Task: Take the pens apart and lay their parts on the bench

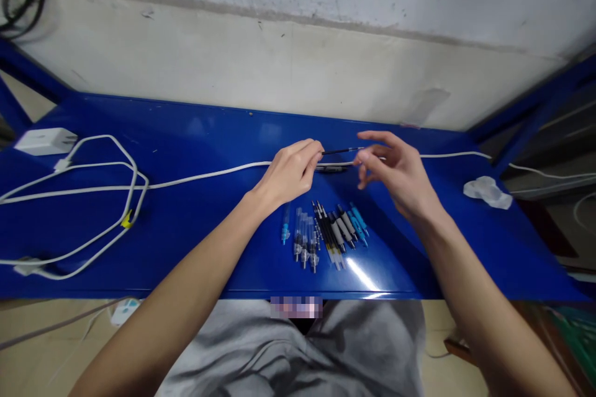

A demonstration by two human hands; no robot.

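My left hand (294,166) is closed on a thin dark pen refill (339,151), which sticks out to the right from between thumb and fingers. Close to the refill's far tip is my right hand (395,169), its fingers apart and curved. A black pen part (331,169) lies on the table just below the refill. Nearer to me are clear pen barrels with clips (304,239), several refills (329,239), grey-and-black grip sections (343,228) and light-blue pen parts (358,220), sorted side by side. A clear barrel with a blue end (285,229) lies at their left.
The blue metal table (209,254) meets a wall at the back. A white cable (200,180) crosses behind the pen parts and loops at the left, beside a white adapter (45,141). Crumpled white plastic (488,191) lies at the right.
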